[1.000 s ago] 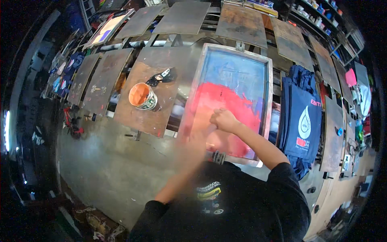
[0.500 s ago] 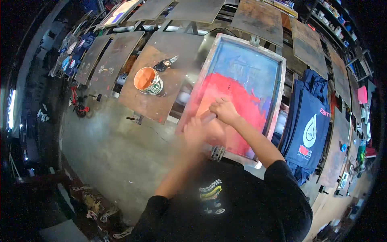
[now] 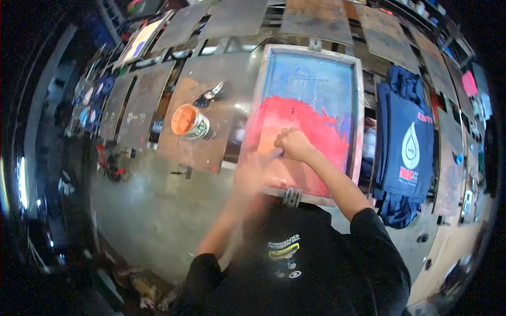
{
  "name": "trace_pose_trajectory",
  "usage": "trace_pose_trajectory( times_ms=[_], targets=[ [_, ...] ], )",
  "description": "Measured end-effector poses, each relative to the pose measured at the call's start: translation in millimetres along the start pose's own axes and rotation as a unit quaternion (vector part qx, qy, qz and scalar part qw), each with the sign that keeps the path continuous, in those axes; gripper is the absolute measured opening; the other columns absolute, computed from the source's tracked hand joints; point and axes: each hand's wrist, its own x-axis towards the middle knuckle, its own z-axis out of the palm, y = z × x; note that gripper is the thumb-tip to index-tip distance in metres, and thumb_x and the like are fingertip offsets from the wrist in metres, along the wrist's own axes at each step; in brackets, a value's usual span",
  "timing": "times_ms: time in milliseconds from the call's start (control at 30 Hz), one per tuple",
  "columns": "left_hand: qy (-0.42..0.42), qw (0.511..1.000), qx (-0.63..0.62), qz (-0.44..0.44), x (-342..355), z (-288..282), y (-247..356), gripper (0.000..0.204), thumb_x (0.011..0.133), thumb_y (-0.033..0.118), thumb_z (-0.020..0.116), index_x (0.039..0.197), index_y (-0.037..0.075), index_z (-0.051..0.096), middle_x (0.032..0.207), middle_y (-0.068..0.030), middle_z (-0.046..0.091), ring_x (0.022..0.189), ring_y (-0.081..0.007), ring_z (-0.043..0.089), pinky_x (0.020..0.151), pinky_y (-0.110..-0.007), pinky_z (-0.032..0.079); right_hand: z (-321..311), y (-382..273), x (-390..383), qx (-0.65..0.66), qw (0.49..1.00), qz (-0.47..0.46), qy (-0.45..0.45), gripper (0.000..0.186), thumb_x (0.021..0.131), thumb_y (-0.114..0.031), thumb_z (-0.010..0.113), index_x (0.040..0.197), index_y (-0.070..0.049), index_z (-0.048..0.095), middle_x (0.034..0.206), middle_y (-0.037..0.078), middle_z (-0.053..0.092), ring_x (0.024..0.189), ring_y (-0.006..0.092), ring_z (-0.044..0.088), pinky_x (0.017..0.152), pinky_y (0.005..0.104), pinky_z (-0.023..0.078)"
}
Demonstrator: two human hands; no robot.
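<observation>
A screen-printing frame [image 3: 359,105] with a pale wooden rim lies before me. Its mesh is blue at the far end and covered with red and orange ink [image 3: 316,126] toward me. Over the inked part, my right hand [image 3: 295,144] is closed in a fist around one end of a squeegee [image 3: 275,153], of which only a short greyish stretch shows. My left hand [image 3: 252,171] is at the near left of the frame, beside the squeegee's other end. Motion smears its fingers, so its grip cannot be made out.
Left of the frame, a tub of orange ink [image 3: 190,122] and a dark-handled cutting tool [image 3: 208,95] rest on a brown board [image 3: 203,150]. Dark blue printed bags [image 3: 406,142] lie at the right. A metal hinge clamp [image 3: 291,197] holds the frame's near edge. More boards [image 3: 316,21] run behind.
The whole view has turned and shifted slightly. My right hand stays on the squeegee over the ink, while my left hand remains blurred at the frame's near left.
</observation>
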Motion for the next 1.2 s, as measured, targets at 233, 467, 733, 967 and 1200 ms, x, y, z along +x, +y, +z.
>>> trace_pose_trajectory(
  times_ms=[233,467,733,967,1200],
  targets=[
    [-0.053,0.986,0.014,0.158,103.5,30.1,-47.1,0.038,0.087,0.028,0.07,0.112,0.004,0.052,0.109,-0.0154,0.06,0.104,-0.0377,0.06,0.083,-0.051,0.049,-7.7,0.5,-1.6,-0.092,0.951,0.286,0.07,0.01,0.07,-0.017,0.072,0.079,-0.012,0.073,0.085,0.006,0.07,0.095,0.0239,0.065,0.082,0.0385,0.053],
    [-0.073,0.958,-0.007,0.278,79.3,38.4,-70.2,0.045,0.079,0.02,0.073,0.117,0.006,0.054,0.109,-0.0124,0.06,0.107,-0.0325,0.059,0.09,-0.046,0.048,46.5,-80.7,-33.7,-0.093,0.9,0.377,0.198,0.014,0.072,-0.011,0.064,0.086,-0.01,0.067,0.089,0.008,0.065,0.097,0.0275,0.06,0.082,0.0414,0.05],
    [-0.159,0.941,-0.095,0.284,46.0,-5.6,-121.9,0.05,0.075,0.013,0.076,0.119,0.005,0.053,0.112,-0.014,0.058,0.109,-0.0356,0.057,0.091,-0.045,0.048,58.6,-165.2,-6.0,-0.082,0.884,0.442,0.131,0.013,0.075,-0.015,0.062,0.085,-0.01,0.066,0.089,0.006,0.065,0.093,0.0247,0.061,0.084,0.041,0.049],
    [-0.085,0.92,-0.11,0.366,115.1,20.8,-101.1,0.044,0.077,0.018,0.075,0.114,0.007,0.053,0.11,-0.0123,0.058,0.108,-0.0337,0.058,0.089,-0.046,0.046,15.4,-106.6,-3.9,-0.055,0.878,0.459,0.122,0.014,0.072,-0.022,0.073,0.075,-0.009,0.069,0.079,0.008,0.067,0.087,0.0283,0.066,0.072,0.0429,0.054],
    [-0.072,0.916,-0.111,0.379,101.5,45.5,-113.0,0.043,0.073,0.011,0.072,0.112,0.01,0.054,0.113,-0.011,0.057,0.112,-0.0315,0.056,0.089,-0.046,0.045,66.2,-145.7,6.8,-0.193,0.819,0.508,0.185,0.012,0.081,-0.02,0.065,0.084,-0.009,0.066,0.086,0.008,0.066,0.09,0.0275,0.063,0.073,0.0423,0.052]
  ],
)
